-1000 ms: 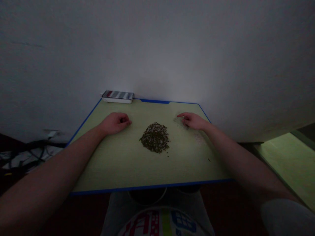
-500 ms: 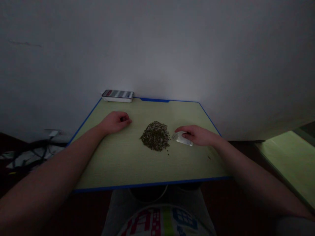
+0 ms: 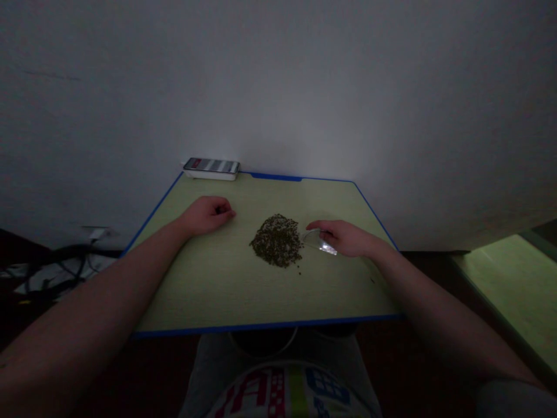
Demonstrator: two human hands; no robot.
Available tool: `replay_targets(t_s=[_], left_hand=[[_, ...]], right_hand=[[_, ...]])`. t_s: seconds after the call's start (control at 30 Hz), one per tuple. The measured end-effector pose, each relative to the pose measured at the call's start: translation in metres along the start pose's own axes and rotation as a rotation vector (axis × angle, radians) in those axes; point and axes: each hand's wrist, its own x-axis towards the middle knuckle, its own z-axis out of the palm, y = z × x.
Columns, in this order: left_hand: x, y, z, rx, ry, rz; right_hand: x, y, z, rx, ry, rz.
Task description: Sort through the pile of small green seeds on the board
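Observation:
A loose heap of small green-brown beans, like mung beans (image 3: 277,241), lies in the middle of the small table (image 3: 209,290), with a few strays at its lower right. Just right of the heap, my right hand (image 3: 343,237) pinches a clear, half-round plastic protractor (image 3: 327,248) between thumb and fingers. Its curved edge faces the beans and its lower part shines. My left hand (image 3: 209,215) rests on the tabletop to the left of the heap, fingers curled in, and nothing shows in it.
A phone (image 3: 212,165) lies on a white box (image 3: 209,174) at the table's far left corner, against the wall (image 3: 278,87). Blue trim edges the table. Dark cables (image 3: 78,261) hang at the left, and a pale green surface (image 3: 513,290) stands at the right.
The protractor has tilted in my right hand, and less of its face shows. My left hand stays in place. The whole view has shifted slightly.

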Motion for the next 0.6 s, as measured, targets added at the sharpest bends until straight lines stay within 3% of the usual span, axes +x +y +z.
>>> replay_targets(t_s=[0.4,0.6], left_hand=[[0.0,-0.001,0.001,-0.007,0.0,-0.006],[0.0,-0.003,0.002,-0.005,0.007,-0.004]], right_hand=[[-0.044,-0.018,0.003,0.0,-0.018,0.072],[-0.054,-0.017,0.011,-0.038,0.049,0.086]])
